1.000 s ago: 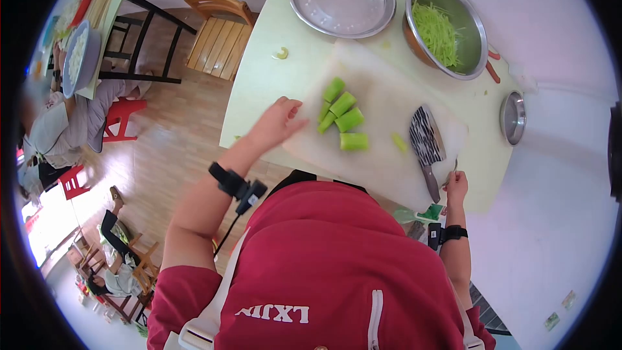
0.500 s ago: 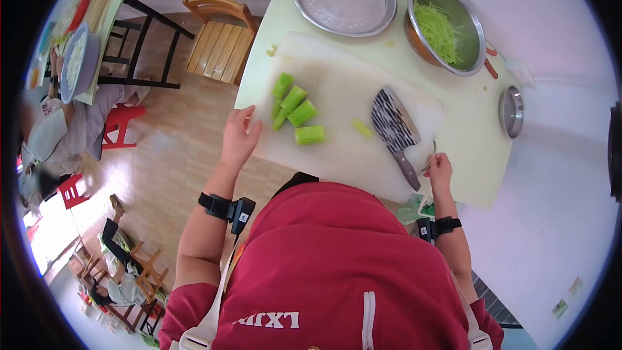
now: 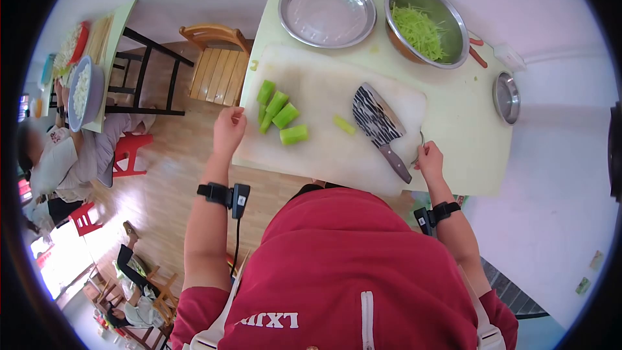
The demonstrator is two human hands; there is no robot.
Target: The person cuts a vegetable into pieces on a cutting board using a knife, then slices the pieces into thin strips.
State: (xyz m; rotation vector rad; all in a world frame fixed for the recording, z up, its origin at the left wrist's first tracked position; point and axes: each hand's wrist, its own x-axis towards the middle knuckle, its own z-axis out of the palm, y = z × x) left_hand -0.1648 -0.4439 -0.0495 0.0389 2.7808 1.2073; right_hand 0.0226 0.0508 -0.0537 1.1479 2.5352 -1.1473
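Observation:
My left hand [image 3: 229,131] is at the left edge of the white cutting board [image 3: 317,155], its fingers curled together with nothing showing in them. My right hand [image 3: 429,159] pinches a thin metal tool [image 3: 422,137] at the board's right edge; its kind is mostly hidden by the fingers. Between the hands lies a cleaver [image 3: 378,116] with a black-and-white patterned blade, its dark handle [image 3: 396,164] pointing toward me. Several chunks of peeled green stem vegetable [image 3: 285,115] rest on the left half of the board. One thin pale-green piece [image 3: 345,124] lies beside the blade.
Behind the board stand a round steel tray [image 3: 327,13] and a steel bowl [image 3: 460,32] of green shreds. Red-handled scissors or pliers [image 3: 477,57] lie beside it, and a small steel bowl [image 3: 506,97] is by the wall. A wooden chair [image 3: 217,71] and seated people are at left.
The view has shifted a little, moving the table's things left and down. My left hand's spread fingers have curled in. My right hand keeps its pinch on the metal tool.

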